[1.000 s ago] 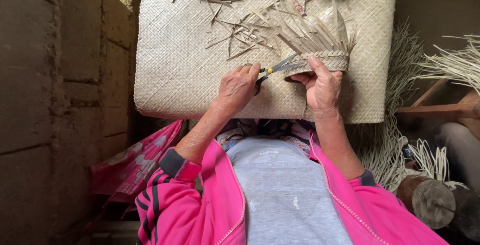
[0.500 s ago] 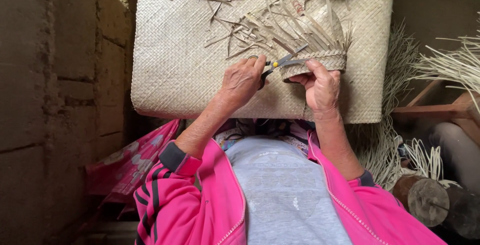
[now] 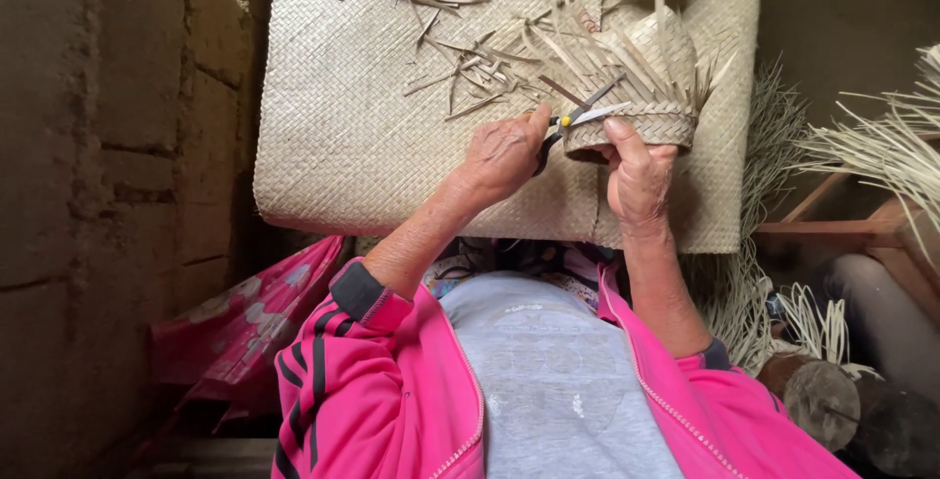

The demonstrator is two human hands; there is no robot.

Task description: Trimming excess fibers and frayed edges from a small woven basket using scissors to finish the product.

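Snipping woven basket (image 3: 641, 117) with scissors (image 3: 585, 113).

Only 1 view is given, from a camera worn on the person's head. It looks steeply down and slightly forward, close over the pink zip jacket (image 3: 392, 391) filling the lower frame, onto the pale woven straw mat (image 3: 362, 136) across the upper centre. A rough grey block wall (image 3: 108, 175) fills the left edge.

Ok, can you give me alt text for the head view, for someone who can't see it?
A person's left hand works black-handled scissors at the loose strips of a small woven straw basket, gripped by the right hand. Both are over a large woven straw mat strewn with cut straw strips.
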